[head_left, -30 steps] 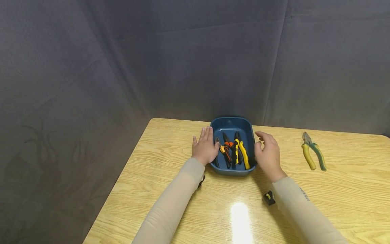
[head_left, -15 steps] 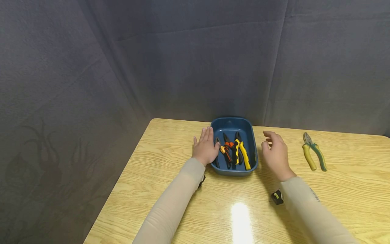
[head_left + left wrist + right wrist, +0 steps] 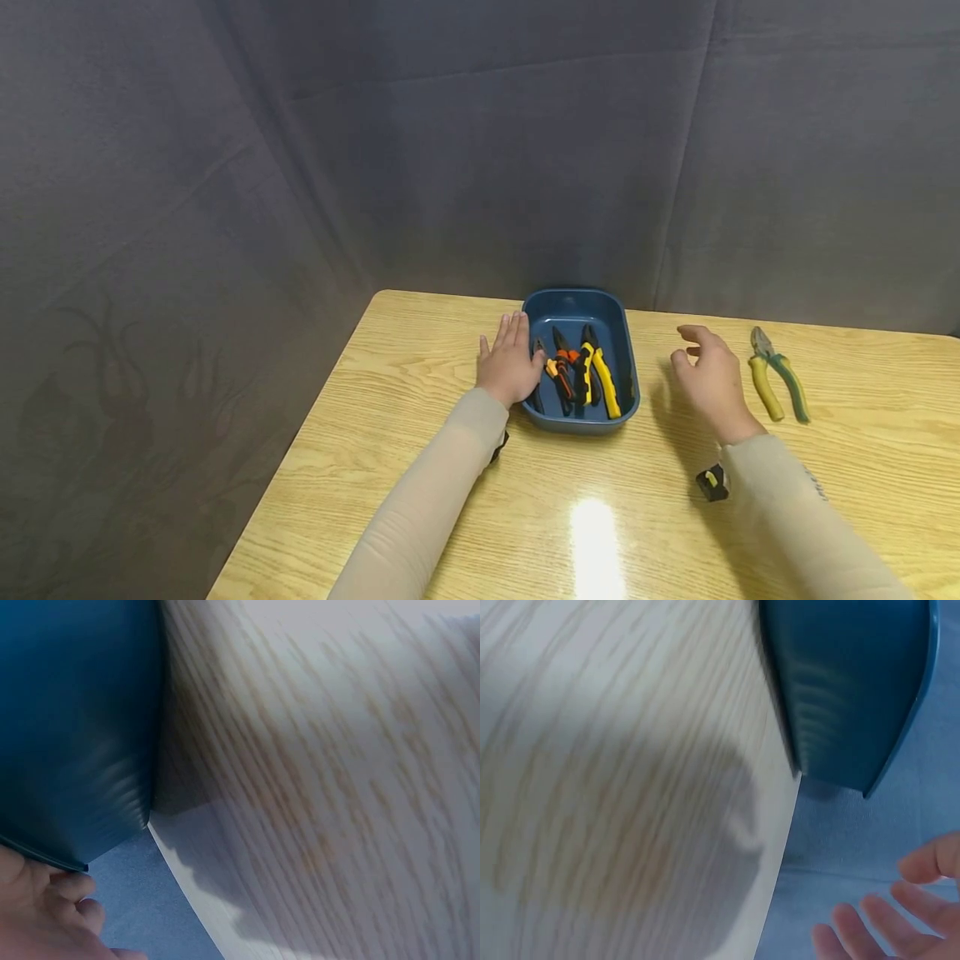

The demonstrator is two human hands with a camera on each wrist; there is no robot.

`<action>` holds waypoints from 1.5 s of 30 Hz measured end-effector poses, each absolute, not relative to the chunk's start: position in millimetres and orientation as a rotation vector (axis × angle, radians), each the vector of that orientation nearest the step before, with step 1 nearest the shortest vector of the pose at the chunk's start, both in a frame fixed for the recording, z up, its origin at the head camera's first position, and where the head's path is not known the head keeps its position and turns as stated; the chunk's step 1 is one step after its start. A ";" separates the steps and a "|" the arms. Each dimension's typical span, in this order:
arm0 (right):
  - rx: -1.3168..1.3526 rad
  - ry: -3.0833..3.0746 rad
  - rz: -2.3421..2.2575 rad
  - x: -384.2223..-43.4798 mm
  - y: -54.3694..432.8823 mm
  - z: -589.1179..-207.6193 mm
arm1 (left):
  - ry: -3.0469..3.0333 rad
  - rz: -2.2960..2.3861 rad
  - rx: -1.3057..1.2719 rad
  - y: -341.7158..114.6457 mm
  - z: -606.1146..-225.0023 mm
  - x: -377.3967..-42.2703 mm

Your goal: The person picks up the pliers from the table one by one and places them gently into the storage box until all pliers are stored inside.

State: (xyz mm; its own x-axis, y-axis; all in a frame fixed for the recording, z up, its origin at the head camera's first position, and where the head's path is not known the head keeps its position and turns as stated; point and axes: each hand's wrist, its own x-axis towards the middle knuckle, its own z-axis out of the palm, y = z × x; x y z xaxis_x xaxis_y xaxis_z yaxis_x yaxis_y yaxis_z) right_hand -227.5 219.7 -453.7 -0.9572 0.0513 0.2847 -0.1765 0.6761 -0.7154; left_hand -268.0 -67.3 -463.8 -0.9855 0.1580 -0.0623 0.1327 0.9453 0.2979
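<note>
A dark blue rectangular bin [image 3: 622, 333] on the table holds several pliers with black, orange and yellow handles, such as the yellow-handled pliers [image 3: 606, 383]. My left hand [image 3: 508, 362] rests against the bin's left rim, fingers straight and thumb over the edge. In the left wrist view its fingertips lie along the rim of the bin [image 3: 75, 735]. Between the bin and a pair of pliers with yellow and green grips [image 3: 767, 354], my right hand [image 3: 711, 375] hovers over the table, loosely bent and holding nothing. Those pliers lie on the wood, handles toward me.
The light wood table [image 3: 420, 358] has its left edge just beyond my left arm. A dark grey cloth [image 3: 487, 167] hangs behind it and on the left side. Each wrist wears a small black camera, like the right wrist camera [image 3: 712, 482].
My right hand has moved right, away from the bin's right rim and toward the pliers on the table. The left hand has stayed at the bin.
</note>
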 end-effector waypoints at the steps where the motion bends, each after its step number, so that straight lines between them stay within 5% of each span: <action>1: 0.098 -2.616 1.151 -227.5 222.0 -453.3 | 3.012 0.460 0.229 -67.0 -464.1 -268.2; 45: -0.052 -2.811 1.087 -225.6 297.0 -437.5 | 3.007 0.468 0.216 -67.5 -466.9 -270.9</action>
State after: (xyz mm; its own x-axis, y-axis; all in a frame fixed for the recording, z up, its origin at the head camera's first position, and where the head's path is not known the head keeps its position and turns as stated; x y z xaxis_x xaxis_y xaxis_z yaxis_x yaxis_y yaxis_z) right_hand -225.6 297.0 -437.5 -0.9913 0.0779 0.1059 -0.0136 0.7405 -0.6719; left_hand -270.9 -67.5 -466.9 -0.9859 0.1532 -0.0672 0.1255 0.9429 0.3084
